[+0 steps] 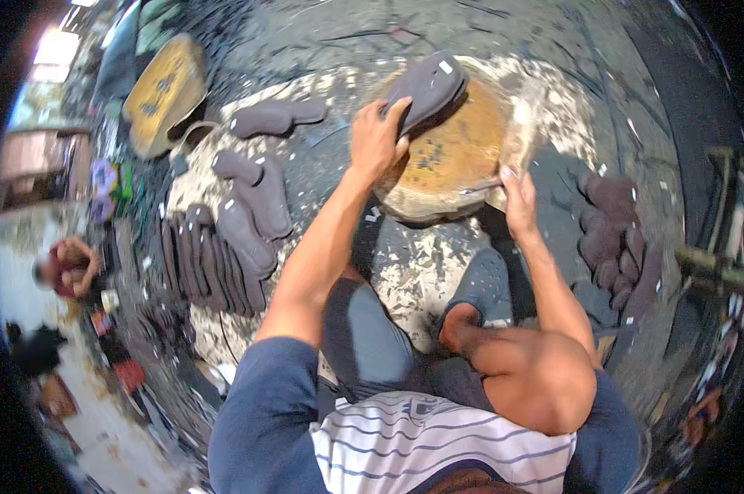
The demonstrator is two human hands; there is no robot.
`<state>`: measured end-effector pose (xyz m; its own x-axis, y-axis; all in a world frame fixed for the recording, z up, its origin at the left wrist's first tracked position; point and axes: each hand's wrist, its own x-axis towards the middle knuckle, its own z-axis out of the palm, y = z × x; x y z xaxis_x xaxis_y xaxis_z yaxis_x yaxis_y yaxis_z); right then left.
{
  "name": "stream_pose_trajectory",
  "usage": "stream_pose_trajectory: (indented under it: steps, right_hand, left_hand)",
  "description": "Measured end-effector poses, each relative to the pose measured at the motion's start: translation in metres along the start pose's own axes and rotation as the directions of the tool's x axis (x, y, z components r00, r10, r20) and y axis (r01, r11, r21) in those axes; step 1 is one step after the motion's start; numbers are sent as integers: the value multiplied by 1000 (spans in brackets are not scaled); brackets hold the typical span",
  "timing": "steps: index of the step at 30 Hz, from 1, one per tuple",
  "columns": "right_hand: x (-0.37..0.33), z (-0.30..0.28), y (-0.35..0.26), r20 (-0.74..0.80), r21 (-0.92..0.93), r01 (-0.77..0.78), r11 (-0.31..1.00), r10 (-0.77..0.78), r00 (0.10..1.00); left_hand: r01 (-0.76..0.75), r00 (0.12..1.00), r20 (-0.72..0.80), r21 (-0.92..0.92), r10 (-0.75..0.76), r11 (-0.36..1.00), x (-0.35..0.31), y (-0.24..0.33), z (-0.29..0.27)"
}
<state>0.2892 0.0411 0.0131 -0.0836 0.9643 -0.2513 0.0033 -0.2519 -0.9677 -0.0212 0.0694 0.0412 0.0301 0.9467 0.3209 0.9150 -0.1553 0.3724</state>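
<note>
My left hand [377, 142] is closed around the near end of a dark grey-brown shoe sole [425, 89], thumb and fingers on its edges. The sole carries a small white tag and lies tilted over a round wooden block [454, 152] with a yellowish, dark-flecked top. At the block's right edge, my right hand [517, 202] is closed on a thin tool [480, 188] that points left across the rim. The tool looks like a narrow blade, but blur hides its exact kind. A pale blurred strip [524, 123] rises beside the right hand along the block.
Several dark soles [211, 255] stand in a row on the left, with loose soles [273, 118] beyond them. Another heap of soles [611, 230] lies at right. A second wooden block [164, 95] stands far left. Pale scraps [421, 272] litter the floor. Another person [74, 267] sits at far left.
</note>
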Motion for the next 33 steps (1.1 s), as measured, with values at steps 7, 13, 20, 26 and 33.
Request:
stream_pose_trajectory:
  steps: [7,13,20,26,33]
  right_hand:
    - [2,21,8,51,13,-109,994,108,993]
    - [14,1,12,65,-16,-144,989,144,987]
    - [10,14,9,56,-3,-107,994,107,993]
    - [7,10,-2,34,-30,-174,984,175,984]
    - [7,10,-1,22,-55,-198,979,200,980]
  left_hand:
    - [320,946,143,-565,-292,761,14,65,11]
    - [88,996,80,-775,-41,626,60,115,-14]
    - [973,225,-289,124,-930,197,-82,-259,-49]
    - [862,487,-326,32,-810,505,-160,-234,-56]
    - [844,535,-208,179,-819,506,-216,-151,-47]
